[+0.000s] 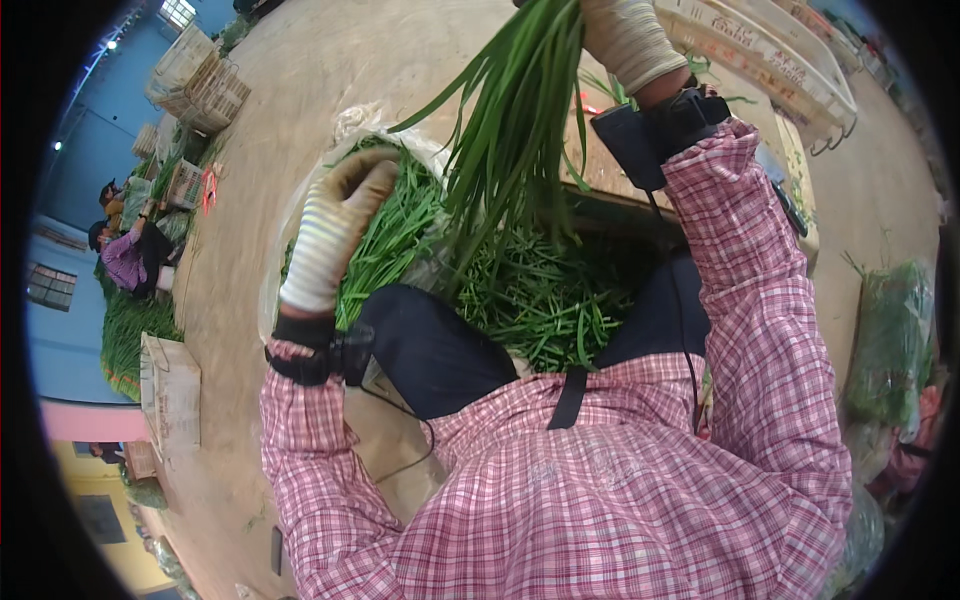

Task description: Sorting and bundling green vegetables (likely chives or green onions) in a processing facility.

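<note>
My right hand, in a pale work glove, is raised at the top edge with its fingers partly cut off. From it hangs a bunch of long, flat green leaves that look like garlic chives, tips downward. My left hand, in a striped, soiled glove, is at a white plastic bag filled with more cut greens. Its fingers are curled in toward the thumb; whether they grip anything is hidden. Between my knees lies a loose heap of green leaves.
A wooden board stands beyond my knees, with white crates behind it. Clear-bagged greens are at the right. Stacked baskets, a white crate and seated people beside piled greens are on the left.
</note>
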